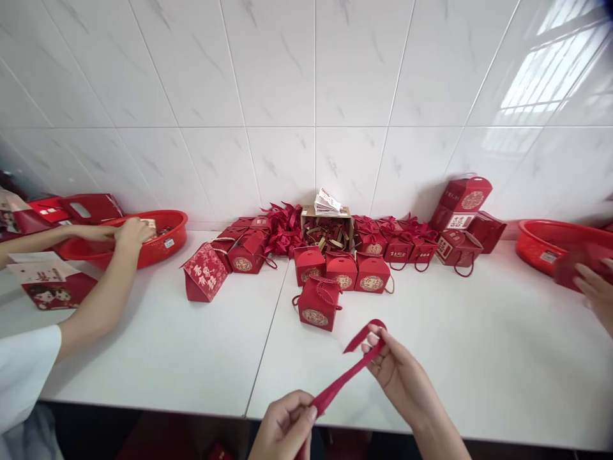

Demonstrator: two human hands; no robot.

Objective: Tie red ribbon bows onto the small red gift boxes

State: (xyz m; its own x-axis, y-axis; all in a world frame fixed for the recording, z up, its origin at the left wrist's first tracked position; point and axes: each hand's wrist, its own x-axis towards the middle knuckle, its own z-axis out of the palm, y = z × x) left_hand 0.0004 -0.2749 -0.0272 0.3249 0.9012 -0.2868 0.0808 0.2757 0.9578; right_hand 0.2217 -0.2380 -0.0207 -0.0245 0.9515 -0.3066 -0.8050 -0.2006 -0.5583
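A dark red ribbon (345,377) is stretched between my two hands over the table's front edge. My left hand (286,424) pinches its near part between thumb and fingers. Higher up and to the right, my right hand (390,361) grips the ribbon where it loops over the fingers, and a free end hangs to the left. Just beyond the ribbon stands a red gift box (318,305) with a twisted red cord over its top. Behind that box, small red boxes (341,271) stand in a row.
A cardboard box (353,231) holding ribbons stands against the wall, beside a pile of ribbons (283,231). Red basins (175,231) (527,246) stand left and right. A co-worker's arms (98,306) reach into the left one; another person's hand (596,287) is far right. Stacked boxes (467,195) stand back right.
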